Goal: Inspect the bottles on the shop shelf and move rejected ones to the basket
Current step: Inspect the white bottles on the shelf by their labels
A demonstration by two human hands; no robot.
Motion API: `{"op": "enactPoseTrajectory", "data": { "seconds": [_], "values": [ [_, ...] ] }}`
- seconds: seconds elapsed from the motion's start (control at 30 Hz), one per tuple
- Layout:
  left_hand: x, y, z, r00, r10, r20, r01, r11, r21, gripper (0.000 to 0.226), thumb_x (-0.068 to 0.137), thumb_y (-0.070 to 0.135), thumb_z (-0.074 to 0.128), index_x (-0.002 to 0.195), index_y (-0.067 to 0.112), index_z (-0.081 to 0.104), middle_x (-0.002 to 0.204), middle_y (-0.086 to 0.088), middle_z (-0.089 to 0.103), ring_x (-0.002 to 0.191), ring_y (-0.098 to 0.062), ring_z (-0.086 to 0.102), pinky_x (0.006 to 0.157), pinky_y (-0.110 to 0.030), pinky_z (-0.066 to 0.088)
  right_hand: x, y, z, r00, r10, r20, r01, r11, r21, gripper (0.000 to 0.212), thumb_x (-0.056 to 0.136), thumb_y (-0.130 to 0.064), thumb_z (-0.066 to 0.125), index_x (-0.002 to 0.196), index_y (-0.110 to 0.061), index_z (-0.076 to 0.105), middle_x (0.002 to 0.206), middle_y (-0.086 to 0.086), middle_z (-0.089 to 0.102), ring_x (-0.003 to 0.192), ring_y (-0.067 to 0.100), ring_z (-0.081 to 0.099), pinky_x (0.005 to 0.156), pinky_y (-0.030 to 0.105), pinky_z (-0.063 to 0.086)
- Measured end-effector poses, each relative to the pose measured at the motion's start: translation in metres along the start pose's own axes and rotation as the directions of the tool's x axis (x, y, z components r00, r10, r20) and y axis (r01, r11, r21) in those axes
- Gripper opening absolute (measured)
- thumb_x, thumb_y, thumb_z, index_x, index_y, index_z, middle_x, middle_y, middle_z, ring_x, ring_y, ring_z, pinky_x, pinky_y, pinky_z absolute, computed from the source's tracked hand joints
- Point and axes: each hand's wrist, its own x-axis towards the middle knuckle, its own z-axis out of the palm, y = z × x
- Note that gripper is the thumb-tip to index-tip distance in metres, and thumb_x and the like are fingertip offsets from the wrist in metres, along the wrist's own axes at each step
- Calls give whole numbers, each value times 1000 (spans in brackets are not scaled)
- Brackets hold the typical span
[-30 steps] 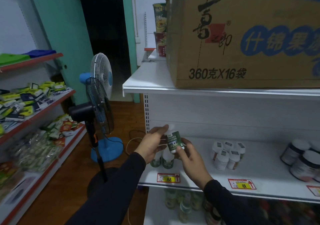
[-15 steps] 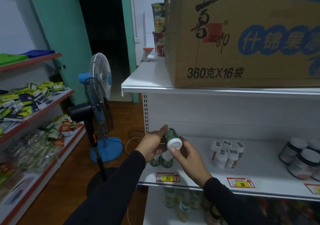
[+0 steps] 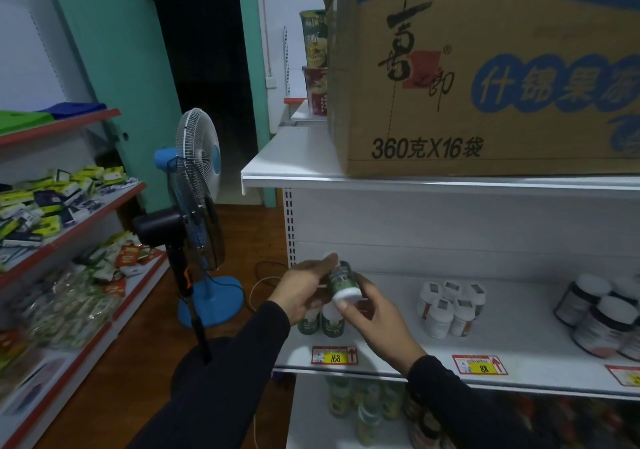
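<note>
A small green-labelled bottle (image 3: 341, 280) with a white end is tilted in front of the white shelf (image 3: 391, 348), its white end toward me. My left hand (image 3: 302, 289) pinches its far end and my right hand (image 3: 374, 317) curls round the near white end. Under my hands two more green-labelled bottles (image 3: 323, 324) stand on the shelf. A cluster of several white bottles (image 3: 450, 306) stands to the right, and dark jars with white lids (image 3: 602, 317) stand at the far right. No basket is in view.
A large cardboard carton (image 3: 485, 74) sits on the shelf above. Two standing fans (image 3: 194, 185) are in the aisle to the left. Left-hand racks (image 3: 69, 227) carry packaged goods. More bottles (image 3: 367, 410) fill the shelf below. A dark doorway (image 3: 204, 78) lies ahead.
Both hands have turned the green-labelled bottle from upright to lying tilted, its white end now toward me. It stays in front of the shelf at about the same height.
</note>
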Motion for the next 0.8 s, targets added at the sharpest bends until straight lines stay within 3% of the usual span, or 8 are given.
{"op": "enactPoseTrajectory", "data": {
  "seconds": [0.1,0.27,0.43,0.6,0.8],
  "values": [
    [-6,1,-2,978,165,129,-179,978,108,33,82,12,75,113,14,64,110,-9,72,100,-25,70,89,-37,57,1,5,-3,1000,17,-9,-17,1000,-21,43,91,-28,69,120,-52,48,119,-21,63,109,-3,61,92,18,51],
    [-15,0,0,882,347,319,-442,845,301,44,72,-4,79,105,22,66,103,5,72,102,-13,66,91,-29,54,6,13,-7,998,-21,-51,17,997,-78,53,85,-21,75,123,-48,50,121,-25,62,113,-2,59,99,24,49],
    [-19,-3,2,855,354,379,-488,795,360,48,68,-2,78,105,26,66,107,3,70,107,-14,64,98,-31,50,13,21,-10,996,-37,-84,29,995,-94,51,83,-25,76,129,-35,55,124,-14,63,115,8,61,101,39,51],
    [-21,2,2,843,372,389,-520,750,409,43,75,6,80,111,24,63,111,6,68,105,-3,62,86,-12,48,13,25,-12,994,-28,-103,8,981,-192,47,83,-40,73,126,-43,54,121,-16,60,107,5,59,92,36,54],
    [-13,8,3,862,382,334,-507,682,527,33,81,21,77,111,26,63,108,6,67,102,-6,62,83,-14,49,14,29,-12,995,-58,-80,37,969,-246,39,87,-43,68,124,-41,57,109,-13,64,100,6,60,86,37,55]
  ]
}}
